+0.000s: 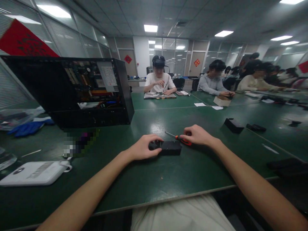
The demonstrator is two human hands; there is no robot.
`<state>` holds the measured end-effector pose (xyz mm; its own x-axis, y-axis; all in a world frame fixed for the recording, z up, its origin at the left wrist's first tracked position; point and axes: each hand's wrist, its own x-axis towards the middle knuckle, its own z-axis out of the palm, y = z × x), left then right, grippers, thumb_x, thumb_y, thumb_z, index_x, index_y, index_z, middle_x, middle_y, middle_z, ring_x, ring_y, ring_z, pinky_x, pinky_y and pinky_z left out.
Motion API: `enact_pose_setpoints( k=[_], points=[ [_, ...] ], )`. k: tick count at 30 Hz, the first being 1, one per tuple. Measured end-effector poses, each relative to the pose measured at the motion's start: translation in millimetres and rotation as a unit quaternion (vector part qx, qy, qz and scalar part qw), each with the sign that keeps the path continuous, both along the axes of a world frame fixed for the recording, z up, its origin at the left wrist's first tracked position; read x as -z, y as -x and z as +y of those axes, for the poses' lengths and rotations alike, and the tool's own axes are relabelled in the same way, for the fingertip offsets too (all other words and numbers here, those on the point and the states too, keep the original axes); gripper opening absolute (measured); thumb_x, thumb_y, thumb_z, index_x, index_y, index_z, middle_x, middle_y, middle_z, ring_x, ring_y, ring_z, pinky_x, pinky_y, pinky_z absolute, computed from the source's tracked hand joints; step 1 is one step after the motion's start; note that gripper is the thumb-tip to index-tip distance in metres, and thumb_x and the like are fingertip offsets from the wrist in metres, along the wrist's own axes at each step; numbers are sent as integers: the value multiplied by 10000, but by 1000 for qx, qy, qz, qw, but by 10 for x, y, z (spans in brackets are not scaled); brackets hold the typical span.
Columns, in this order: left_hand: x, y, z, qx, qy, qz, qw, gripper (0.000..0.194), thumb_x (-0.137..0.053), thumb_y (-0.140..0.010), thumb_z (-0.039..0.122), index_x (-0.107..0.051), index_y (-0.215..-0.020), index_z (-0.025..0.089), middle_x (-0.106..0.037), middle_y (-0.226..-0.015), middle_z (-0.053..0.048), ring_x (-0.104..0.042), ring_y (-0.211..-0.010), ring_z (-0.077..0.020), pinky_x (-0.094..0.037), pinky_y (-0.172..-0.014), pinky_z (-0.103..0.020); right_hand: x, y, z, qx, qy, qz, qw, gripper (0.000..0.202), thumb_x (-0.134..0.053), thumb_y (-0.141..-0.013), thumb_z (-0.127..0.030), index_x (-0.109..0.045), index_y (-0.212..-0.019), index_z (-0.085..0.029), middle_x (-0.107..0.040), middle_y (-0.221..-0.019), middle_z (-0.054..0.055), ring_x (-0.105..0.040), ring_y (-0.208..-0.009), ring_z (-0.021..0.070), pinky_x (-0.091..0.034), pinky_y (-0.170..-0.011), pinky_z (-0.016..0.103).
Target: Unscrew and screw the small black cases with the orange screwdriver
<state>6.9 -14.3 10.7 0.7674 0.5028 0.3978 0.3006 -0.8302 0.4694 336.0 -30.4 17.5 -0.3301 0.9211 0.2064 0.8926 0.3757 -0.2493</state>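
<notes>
My left hand (145, 147) is closed around the left end of a small black rectangular box (171, 148) lying on the green table (154, 183). Thumb and fingers span it from the near and far sides. Just past its right end is a screwdriver (185, 141) with a red and black handle, its thin metal shaft pointing away to the left. My right hand (197, 136) has its fingers curled and pinches the screwdriver's handle from above. Part of the handle is hidden under the fingers.
An open black computer case (96, 93) stands at the left. A white power bank (36, 173) and a blue glove (29, 128) lie near it. Another black box (233, 125) sits to the right. Across the table, a person in white (160, 80) works on a flat panel.
</notes>
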Motion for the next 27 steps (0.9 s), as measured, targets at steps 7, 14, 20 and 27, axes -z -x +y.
enact_pose_setpoints(
  k=[7, 14, 20, 27],
  points=[
    [-24, 19, -36, 5, -9, 7, 1000, 346, -707, -851, 262, -702, -1190, 197, -739, -1139, -90, -697, -1015, -243, -530, -933, -368, 47, 51, -6, -9, 22, -42, 999, 396, -654, -885, -597, -732, -792, -219, -709, -748, 51, -599, -645, 179, -320, -593, 289],
    [25, 11, -37, 1, 21, -3, 1000, 387, -708, -829, 248, -700, -1214, 206, -751, -1141, -82, -709, -997, -245, -545, -919, -374, 29, 72, 0, -2, -5, 24, 1000, 345, -649, -893, -497, -710, -730, -198, -705, -772, 50, -613, -701, 178, -390, -639, 291],
    [49, -227, -122, 14, 29, -35, 999, 309, -714, -908, 345, -739, -1180, 201, -768, -1128, -76, -717, -1017, -235, -533, -917, -351, -8, 85, -21, 20, -46, 149, 988, 406, -596, -920, -578, -674, -935, -180, -695, -812, 46, -614, -705, 179, -448, -658, 294],
    [91, -384, -154, -9, 58, -37, 998, 359, -767, -863, 394, -773, -1171, 208, -794, -1096, -77, -744, -980, -253, -549, -902, -358, -89, 140, -62, 53, -97, 404, 908, 416, -648, -869, -643, -593, -910, -232, -547, -671, -9, -510, -582, 160, -403, -538, 290]
  ],
)
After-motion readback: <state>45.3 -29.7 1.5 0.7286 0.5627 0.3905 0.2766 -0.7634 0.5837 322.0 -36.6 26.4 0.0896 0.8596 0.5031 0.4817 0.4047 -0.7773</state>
